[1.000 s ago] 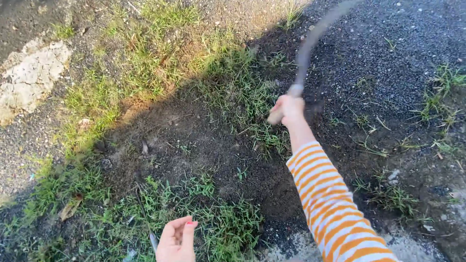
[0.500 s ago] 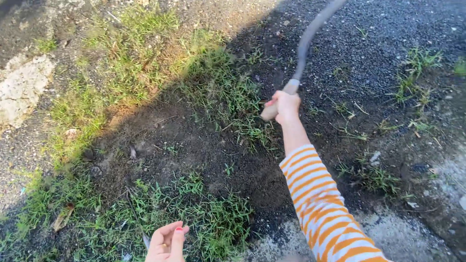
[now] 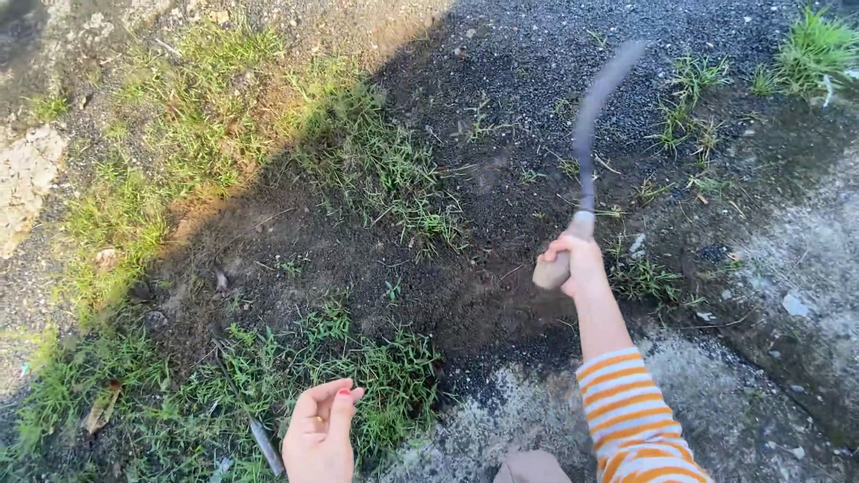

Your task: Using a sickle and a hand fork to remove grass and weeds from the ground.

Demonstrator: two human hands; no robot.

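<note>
Shaded dark soil (image 3: 376,259), patchy grass (image 3: 179,134), perhaps gravel (image 3: 537,45) beyond.

Right hand (image 3: 580,265), sleeve striped orange and white, closed round pale wooden handle of sickle (image 3: 586,156); curved blade raised, blurred, above dark soil. Left hand (image 3: 320,434) low in frame, fingers loosely curled, hovering over grass clump (image 3: 358,376). Bare dug earth (image 3: 358,259) between. Gravel upper right, pale concrete (image 3: 501,429) near bottom edge.

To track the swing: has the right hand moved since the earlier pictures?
Yes. The right hand with the sickle moved right, away from the grass patch.
</note>
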